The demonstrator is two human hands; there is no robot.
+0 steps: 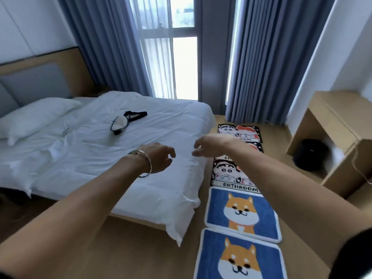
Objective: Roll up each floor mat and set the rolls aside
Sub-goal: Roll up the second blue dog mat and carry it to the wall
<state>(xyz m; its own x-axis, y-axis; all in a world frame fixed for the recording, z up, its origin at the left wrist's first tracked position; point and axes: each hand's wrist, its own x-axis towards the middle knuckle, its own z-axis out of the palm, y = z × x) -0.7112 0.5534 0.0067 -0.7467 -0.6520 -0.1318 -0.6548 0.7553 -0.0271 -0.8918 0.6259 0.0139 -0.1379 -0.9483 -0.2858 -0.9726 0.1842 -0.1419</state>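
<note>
Fingers [171, 154] of our left hand [159, 158] hang loosely curled and hold nothing; those of our right hand [209, 146] curl the same way, also holding nothing. The two hands face each other, near but apart, in the air over the right edge of the bed [90, 158]. A bracelet [148, 162] circles our left wrist. Our right forearm crosses in front of the row of mats.

Five mats lie flat and unrolled on the floor [141, 248], in a line end to end beside the bed's right edge. Nearest us is the first dog mat [241, 256], blue with a white rim, its near end cut off by the bottom of the view. The second dog mat [243, 214] touches it, just past the bed's near right corner. Beyond come three cartoon mats: the first [231, 176] reads BATHROOM, the middle one [256, 147] is mostly hidden behind our right arm, and the last [239, 132] lies near the curtain [261, 67].

On the bed an eye mask [120, 122] lies toward the middle and a pillow [34, 117] at the left edge. A desk [332, 127] stands at the right wall with a black bin [310, 155] under it.
</note>
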